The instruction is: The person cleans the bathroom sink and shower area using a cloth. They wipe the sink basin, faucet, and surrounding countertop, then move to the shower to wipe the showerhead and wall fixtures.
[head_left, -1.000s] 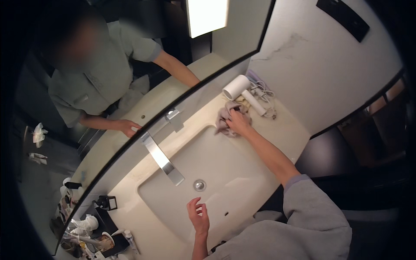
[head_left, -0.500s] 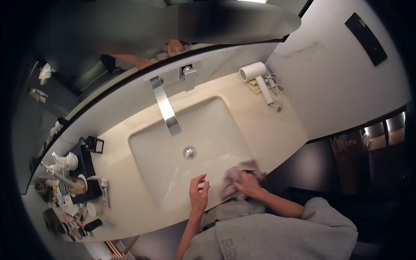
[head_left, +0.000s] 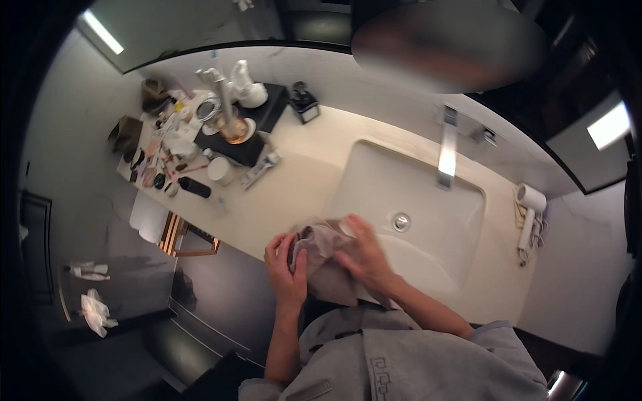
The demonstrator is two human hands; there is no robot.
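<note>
A crumpled greyish-pink cloth [head_left: 328, 271] is bunched between my two hands, over the front edge of the counter beside the sink [head_left: 374, 194]. My left hand [head_left: 287, 271] curls its fingers and thumb round the cloth's left side. On the other side, my right hand [head_left: 368, 257] grips it, with the fingertips slightly blurred. Part of the cloth hangs down toward my grey top. The sink's drain [head_left: 401, 222] lies to the right of my hands, below the chrome spout [head_left: 448, 150].
Cosmetics, a white jar [head_left: 219, 170], a black bottle [head_left: 194, 187] and a tube [head_left: 259, 172] crowd the counter's left end. A black dispenser [head_left: 304, 103] stands farther back. A white hair dryer [head_left: 530, 200] with its cord lies at the right end. Below the counter is a wooden-framed stool [head_left: 187, 237].
My view has swung left, bringing the cluttered counter end closer in. The cloth was in my right hand alone; now it is lifted between both hands, and my left hand has taken hold of it.
</note>
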